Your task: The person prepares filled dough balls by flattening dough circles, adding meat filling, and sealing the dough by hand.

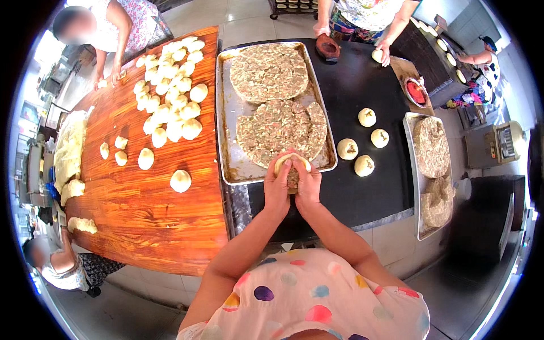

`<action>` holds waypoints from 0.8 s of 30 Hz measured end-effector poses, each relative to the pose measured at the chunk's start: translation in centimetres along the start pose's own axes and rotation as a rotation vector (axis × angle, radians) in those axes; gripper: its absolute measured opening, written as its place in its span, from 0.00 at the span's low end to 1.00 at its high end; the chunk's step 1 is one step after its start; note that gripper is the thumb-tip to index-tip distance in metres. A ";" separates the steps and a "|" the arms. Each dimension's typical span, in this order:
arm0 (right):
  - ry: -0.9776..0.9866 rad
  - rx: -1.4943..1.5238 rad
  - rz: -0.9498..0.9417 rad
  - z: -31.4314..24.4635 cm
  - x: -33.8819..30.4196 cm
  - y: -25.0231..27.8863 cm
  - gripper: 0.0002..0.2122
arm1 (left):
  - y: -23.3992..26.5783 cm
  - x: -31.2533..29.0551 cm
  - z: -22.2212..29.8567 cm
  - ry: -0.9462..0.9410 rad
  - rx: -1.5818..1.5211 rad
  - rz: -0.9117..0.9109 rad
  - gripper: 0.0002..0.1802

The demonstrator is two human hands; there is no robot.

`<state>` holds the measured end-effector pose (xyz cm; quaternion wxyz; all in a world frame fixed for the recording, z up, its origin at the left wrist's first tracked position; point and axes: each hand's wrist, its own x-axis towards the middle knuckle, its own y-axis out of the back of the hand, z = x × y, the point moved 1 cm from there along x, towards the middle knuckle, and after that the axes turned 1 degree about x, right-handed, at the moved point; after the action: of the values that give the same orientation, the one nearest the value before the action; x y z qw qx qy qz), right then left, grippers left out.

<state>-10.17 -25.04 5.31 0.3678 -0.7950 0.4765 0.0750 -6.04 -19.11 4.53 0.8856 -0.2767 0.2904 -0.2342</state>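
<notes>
My left hand (277,186) and my right hand (308,186) are close together over the near edge of a metal tray (228,122). Between them they grip a piece of pale dough (297,159), its rim curving above my fingertips. Brown, speckled filling shows between my hands below the dough. On the tray lie two broad mounds of minced filling, a far mound (269,73) and a near mound (281,130) just beyond my fingers. To the right, several round filled buns (364,165) with filling showing on top sit on the black tabletop (340,207).
Many dough balls (170,107) and a large dough mass (71,144) lie on the wooden table (141,221) at left. A second filling tray (420,218) stands right, near a red-filled bowl (416,92). Across the black table a person holds a bun (377,55); others work at left and far right.
</notes>
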 end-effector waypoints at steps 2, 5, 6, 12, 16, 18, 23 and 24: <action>0.002 -0.024 -0.036 0.0 0.3 0.5 0.15 | -0.2 0.1 0.5 0.053 0.004 -0.005 0.15; 0.086 0.059 -0.078 -1.3 1.3 0.9 0.21 | 0.4 0.8 1.2 0.113 0.030 -0.067 0.20; 0.116 0.115 -0.071 -1.8 1.9 0.8 0.24 | 0.4 1.3 0.9 0.159 -0.025 -0.068 0.22; 0.511 -0.678 -0.125 -1.1 1.6 -0.2 0.21 | -0.2 3.3 -0.8 0.024 0.274 0.049 0.32; 0.518 -0.597 -0.065 -0.3 2.1 0.4 0.17 | 0.6 4.4 -1.2 -0.044 0.650 -0.009 0.35; 0.345 -0.420 -0.008 0.0 2.5 1.3 0.16 | 0.5 5.0 -0.1 0.177 0.685 -0.105 0.36; 0.070 0.234 0.028 -1.8 1.8 0.5 0.19 | -1.8 2.2 0.6 0.166 -0.001 -0.181 0.35; 0.091 0.186 0.029 -1.2 1.7 0.2 0.19 | -1.9 1.9 0.1 0.129 -0.105 -0.220 0.35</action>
<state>-9.69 -27.11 5.23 0.4170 -0.7531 0.5089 -0.0004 -5.08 -21.61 5.06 0.8183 -0.3370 0.3266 -0.3319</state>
